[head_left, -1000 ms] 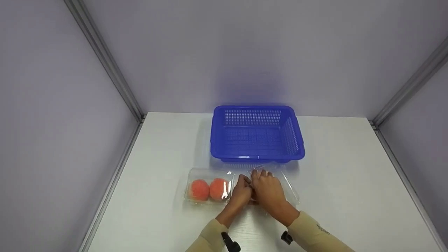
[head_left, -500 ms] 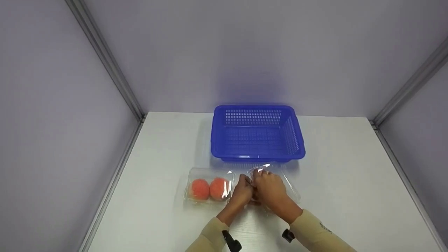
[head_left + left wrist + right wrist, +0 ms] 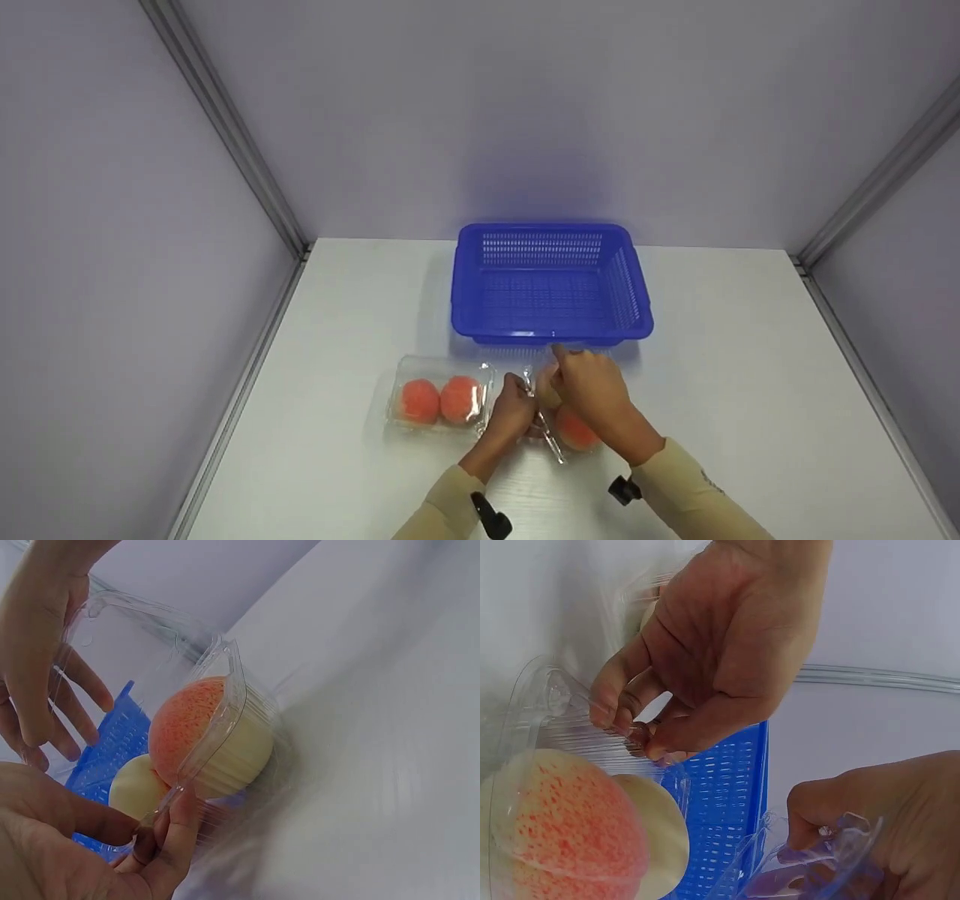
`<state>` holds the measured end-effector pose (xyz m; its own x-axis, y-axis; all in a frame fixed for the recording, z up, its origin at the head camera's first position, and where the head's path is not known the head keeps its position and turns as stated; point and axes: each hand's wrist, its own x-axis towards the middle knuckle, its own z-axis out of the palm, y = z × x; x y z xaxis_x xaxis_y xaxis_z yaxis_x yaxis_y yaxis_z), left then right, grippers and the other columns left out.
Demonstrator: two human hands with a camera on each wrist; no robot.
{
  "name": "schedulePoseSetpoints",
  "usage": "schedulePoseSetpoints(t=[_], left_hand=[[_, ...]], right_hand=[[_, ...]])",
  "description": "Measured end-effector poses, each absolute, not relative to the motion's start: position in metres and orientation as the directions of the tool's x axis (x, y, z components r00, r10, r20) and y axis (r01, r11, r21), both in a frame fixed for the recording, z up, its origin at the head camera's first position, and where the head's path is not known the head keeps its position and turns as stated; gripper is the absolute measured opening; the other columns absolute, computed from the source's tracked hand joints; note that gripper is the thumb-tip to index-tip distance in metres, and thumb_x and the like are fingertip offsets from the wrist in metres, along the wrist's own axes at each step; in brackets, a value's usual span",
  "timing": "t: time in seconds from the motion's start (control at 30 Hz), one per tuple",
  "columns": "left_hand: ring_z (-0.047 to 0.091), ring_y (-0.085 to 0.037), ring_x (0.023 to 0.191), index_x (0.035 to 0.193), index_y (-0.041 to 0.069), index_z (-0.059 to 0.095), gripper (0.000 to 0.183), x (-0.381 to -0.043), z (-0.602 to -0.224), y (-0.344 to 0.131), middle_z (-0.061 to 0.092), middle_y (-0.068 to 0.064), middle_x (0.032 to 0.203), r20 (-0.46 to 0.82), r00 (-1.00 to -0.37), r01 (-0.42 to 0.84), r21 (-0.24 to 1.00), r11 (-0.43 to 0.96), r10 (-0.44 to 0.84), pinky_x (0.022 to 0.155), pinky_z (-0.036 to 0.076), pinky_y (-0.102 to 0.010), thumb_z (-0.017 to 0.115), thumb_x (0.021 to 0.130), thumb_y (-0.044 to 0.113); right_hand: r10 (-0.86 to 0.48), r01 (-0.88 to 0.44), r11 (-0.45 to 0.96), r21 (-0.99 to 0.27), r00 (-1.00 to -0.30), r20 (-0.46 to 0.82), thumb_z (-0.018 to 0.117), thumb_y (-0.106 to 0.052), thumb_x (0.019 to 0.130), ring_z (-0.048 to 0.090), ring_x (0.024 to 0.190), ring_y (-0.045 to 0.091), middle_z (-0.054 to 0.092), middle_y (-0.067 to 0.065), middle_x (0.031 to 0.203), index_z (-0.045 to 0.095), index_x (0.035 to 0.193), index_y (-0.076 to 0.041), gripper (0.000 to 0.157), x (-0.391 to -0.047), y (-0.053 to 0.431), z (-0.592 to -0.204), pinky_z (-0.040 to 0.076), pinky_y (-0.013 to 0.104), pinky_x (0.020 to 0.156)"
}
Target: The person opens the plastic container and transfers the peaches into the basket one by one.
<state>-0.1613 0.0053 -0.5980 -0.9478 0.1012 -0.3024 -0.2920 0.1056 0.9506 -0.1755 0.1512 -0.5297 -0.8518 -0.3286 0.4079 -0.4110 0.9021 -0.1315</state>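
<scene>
My left hand (image 3: 514, 409) pinches the rim of a clear plastic clamshell container (image 3: 232, 701) between thumb and fingers. My right hand (image 3: 596, 390) grips the edge of its clear lid (image 3: 847, 847), which stands raised from the base. Inside sit two peaches; one red-and-cream peach (image 3: 576, 429) is nearest me, and a paler peach (image 3: 660, 836) lies behind it. The right hand partly covers both in the head view. To the left of my hands rests a second clear clamshell (image 3: 431, 367) with two peaches (image 3: 460, 399) in it.
A blue plastic basket (image 3: 541, 335) stands just behind the containers with nothing inside. All of it rests on a white table (image 3: 337, 315), with grey walls (image 3: 390, 135) at the back and sides.
The right clamshell has come open, its lid lifted by my right hand, which moved rightward and slightly back. Its peaches now show. The left clamshell has shifted slightly left.
</scene>
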Motion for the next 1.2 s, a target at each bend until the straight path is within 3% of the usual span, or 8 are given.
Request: schedulePoseSetpoints(t=[0.33,0.5,0.67,0.97,1.2], left_hand=[[0.058,-0.015,0.059,0.109,0.003,0.042,0.022,-0.160,-0.598,0.005,0.054,-0.005,0.080,-0.340,-0.935,-0.333,0.939,0.082,0.098,0.054,0.064,-0.037,0.056,0.092,0.003],[0.059,-0.014,0.058,0.112,0.003,0.042,0.028,-0.161,-0.599,0.004,0.054,-0.003,0.083,-0.347,-0.933,-0.340,0.936,0.086,0.090,0.055,0.064,-0.037,0.061,0.092,0.004],[0.059,-0.013,0.057,0.115,0.002,0.042,0.038,-0.161,-0.599,0.003,0.054,-0.004,0.086,-0.356,-0.930,-0.349,0.934,0.081,0.090,0.059,0.066,-0.041,0.069,0.089,0.004],[0.060,-0.014,0.055,0.114,0.004,0.045,0.036,-0.158,-0.596,0.002,0.056,-0.005,0.083,-0.349,-0.935,-0.339,0.933,0.123,0.068,0.059,0.066,-0.041,0.069,0.087,0.001],[0.062,-0.015,0.058,0.116,0.003,0.046,0.035,-0.158,-0.595,0.000,0.057,-0.005,0.085,-0.359,-0.930,-0.348,0.929,0.129,0.075,0.061,0.066,-0.041,0.069,0.089,0.003]], right_hand=[[-0.295,-0.389,0.893,-0.228,-0.886,0.358,0.071,0.002,0.075,0.039,0.054,0.018,0.042,0.001,0.059,0.064,0.104,-0.006,0.030,-0.177,0.160,-0.526,0.042,0.040,0.042],[-0.289,-0.396,0.889,-0.227,-0.873,0.393,0.074,-0.001,0.076,0.044,0.052,0.022,0.048,0.005,0.059,0.065,0.118,-0.005,0.043,-0.178,0.167,-0.523,0.045,0.045,0.043],[-0.274,-0.386,0.891,-0.239,-0.877,0.393,0.074,-0.003,0.077,0.052,0.053,0.031,0.056,0.012,0.063,0.064,0.114,-0.003,0.039,-0.179,0.173,-0.518,0.050,0.054,0.048],[-0.222,-0.323,0.893,-0.314,-0.922,0.317,0.073,-0.006,0.081,0.050,0.055,0.027,0.056,0.010,0.063,0.068,0.128,-0.003,0.047,-0.179,0.185,-0.510,0.053,0.054,0.050],[-0.194,-0.305,0.887,-0.346,-0.927,0.321,0.075,-0.008,0.083,0.052,0.056,0.028,0.070,0.020,0.083,0.064,0.134,-0.009,0.052,-0.179,0.198,-0.506,0.051,0.052,0.048]])
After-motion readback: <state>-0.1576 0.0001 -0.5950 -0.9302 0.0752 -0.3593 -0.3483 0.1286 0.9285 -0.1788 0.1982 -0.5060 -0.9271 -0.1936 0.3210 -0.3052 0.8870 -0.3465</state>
